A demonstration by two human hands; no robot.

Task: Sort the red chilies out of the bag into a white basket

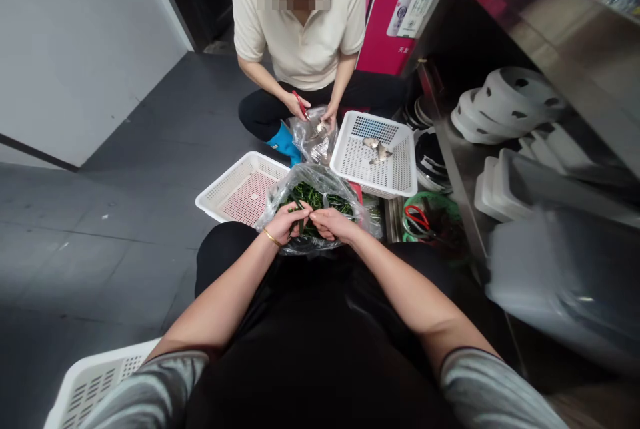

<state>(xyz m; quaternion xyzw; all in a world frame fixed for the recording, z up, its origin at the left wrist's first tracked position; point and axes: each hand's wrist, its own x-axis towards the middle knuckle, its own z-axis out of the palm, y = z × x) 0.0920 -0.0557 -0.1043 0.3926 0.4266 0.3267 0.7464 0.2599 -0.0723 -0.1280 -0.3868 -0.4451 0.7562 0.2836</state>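
Observation:
A clear plastic bag (pixel 280 195) full of dark green leafy vegetables (pixel 310 197) lies open between my knees. Over it, my left hand (pixel 286 222) is closed around a few green stems, with a gold bangle at the wrist. My right hand (pixel 330 223) is closed too, its thumb and fingertip pinched together against the left fingers. Its fingertips seem to grip the end of the same green stem, though the contact is tiny. To the left of the bag stands a white plastic basket (pixel 220 197) with a perforated bottom.
Opposite me a person (pixel 305 42) sits with red-handled scissors (pixel 300 103) over a bag of mushrooms (pixel 316 142). A second white basket (pixel 373 179) holds several mushroom pieces (pixel 380 151). Red-handled scissors (pixel 417 217) lie on a green container at right, beside a steel shelf (pixel 460 195).

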